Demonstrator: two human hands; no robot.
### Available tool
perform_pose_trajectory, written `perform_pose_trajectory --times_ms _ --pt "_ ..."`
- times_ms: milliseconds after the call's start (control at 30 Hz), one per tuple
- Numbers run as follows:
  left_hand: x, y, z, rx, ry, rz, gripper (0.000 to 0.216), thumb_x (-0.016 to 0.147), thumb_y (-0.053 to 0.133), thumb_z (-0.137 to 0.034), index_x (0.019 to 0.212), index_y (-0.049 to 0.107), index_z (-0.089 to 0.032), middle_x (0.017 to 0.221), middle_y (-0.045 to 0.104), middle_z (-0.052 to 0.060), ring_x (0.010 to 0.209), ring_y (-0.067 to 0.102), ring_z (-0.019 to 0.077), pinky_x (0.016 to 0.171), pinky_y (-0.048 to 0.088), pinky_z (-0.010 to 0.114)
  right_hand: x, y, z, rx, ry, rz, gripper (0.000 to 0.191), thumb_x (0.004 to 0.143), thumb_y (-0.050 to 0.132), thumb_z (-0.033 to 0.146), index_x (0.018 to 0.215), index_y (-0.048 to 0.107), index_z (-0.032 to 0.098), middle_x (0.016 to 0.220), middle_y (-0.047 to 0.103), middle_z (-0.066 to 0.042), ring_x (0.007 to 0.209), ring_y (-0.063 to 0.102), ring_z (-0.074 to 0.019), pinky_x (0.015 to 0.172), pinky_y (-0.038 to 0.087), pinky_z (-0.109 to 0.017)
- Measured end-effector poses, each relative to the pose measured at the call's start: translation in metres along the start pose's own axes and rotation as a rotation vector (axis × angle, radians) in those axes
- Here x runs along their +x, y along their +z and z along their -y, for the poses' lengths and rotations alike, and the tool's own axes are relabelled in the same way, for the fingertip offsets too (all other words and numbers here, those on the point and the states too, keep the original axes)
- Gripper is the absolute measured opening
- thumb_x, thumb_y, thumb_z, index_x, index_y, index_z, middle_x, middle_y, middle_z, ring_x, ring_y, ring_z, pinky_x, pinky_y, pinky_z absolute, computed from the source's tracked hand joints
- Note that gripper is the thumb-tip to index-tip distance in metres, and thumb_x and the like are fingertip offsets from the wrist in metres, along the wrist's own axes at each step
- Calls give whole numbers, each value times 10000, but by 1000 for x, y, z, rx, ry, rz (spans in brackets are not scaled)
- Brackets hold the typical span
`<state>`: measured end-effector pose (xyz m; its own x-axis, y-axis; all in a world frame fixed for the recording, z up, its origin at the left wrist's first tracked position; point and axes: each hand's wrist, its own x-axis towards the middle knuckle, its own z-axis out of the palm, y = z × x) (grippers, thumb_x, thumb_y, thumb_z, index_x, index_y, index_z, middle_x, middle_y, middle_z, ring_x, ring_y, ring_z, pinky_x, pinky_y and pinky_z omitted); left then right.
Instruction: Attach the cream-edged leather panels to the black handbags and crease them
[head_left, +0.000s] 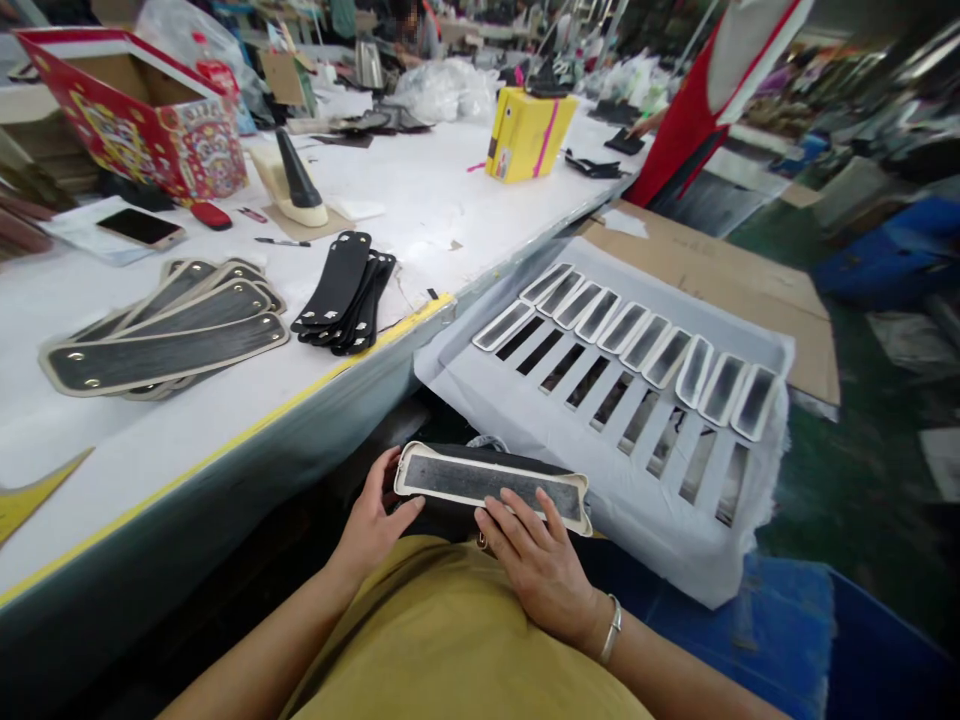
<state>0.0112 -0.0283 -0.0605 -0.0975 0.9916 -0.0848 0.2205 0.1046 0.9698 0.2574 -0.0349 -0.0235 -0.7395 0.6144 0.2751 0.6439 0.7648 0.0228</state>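
In front of my waist is a long dark panel with a cream raised rim (457,482), lying on something black that I cannot fully make out. My left hand (379,510) grips its left end, thumb along the near edge and fingers behind. Across the right half, my right hand (536,560) lies with its fingers stretched flat on the surface. On the table to the left are overlapping dark strips with pale borders and metal studs (172,350). Beside them rests a stack of black strips with studs (337,285).
A cloth-covered slotted rack (517,410) holds several rimmed dark pieces (596,315) at right. The white table (427,215) bears a phone (141,228), black-handled brush (298,185), red patterned box (187,150) and yellow box (529,135). A blue bin (795,620) stands low right.
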Motion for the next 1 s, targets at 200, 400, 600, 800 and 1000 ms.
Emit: perform_pose_trajectory --times_ms 200,400,600,800,1000 --pt "-16 8 -13 683 668 -152 653 805 593 -181 1385 303 -260 1347 472 96 1275 401 269 1066 318 502 -11 0 1 -21 74 -42 399 880 417 119 1264 518 150 1243 578 -95 1230 428 -239 1107 193 -520" --pt "-31 33 -21 957 1015 154 494 856 346 -49 1337 427 -131 1249 580 115 1191 501 223 1041 367 369 -7 4 7 -55 58 -61 366 900 403 153 1244 526 123 1226 580 -105 1171 475 -223 1107 239 -488" --pt "-29 31 -16 1040 1092 129 528 826 359 -48 1348 412 -110 1270 567 113 1180 510 236 1058 328 353 -33 -5 -9 -111 90 -76 388 907 372 162 1269 508 129 1273 556 -101 1235 427 -238 1091 270 -501" --pt "-34 35 -16 1144 1067 91 458 841 501 -196 1281 478 -71 1287 546 155 1194 498 276 1033 375 407 -52 -13 -14 -147 177 -70 386 888 432 152 1265 514 147 1307 538 -77 1281 378 -245 1108 238 -500" --pt "-33 56 -33 1194 1015 159 455 892 427 -267 1315 446 -101 1385 448 130 1293 391 251 1047 361 385 -52 -17 -13 -186 216 -77 412 842 477 149 1249 530 183 1336 514 -75 1284 382 -278 1061 297 -529"
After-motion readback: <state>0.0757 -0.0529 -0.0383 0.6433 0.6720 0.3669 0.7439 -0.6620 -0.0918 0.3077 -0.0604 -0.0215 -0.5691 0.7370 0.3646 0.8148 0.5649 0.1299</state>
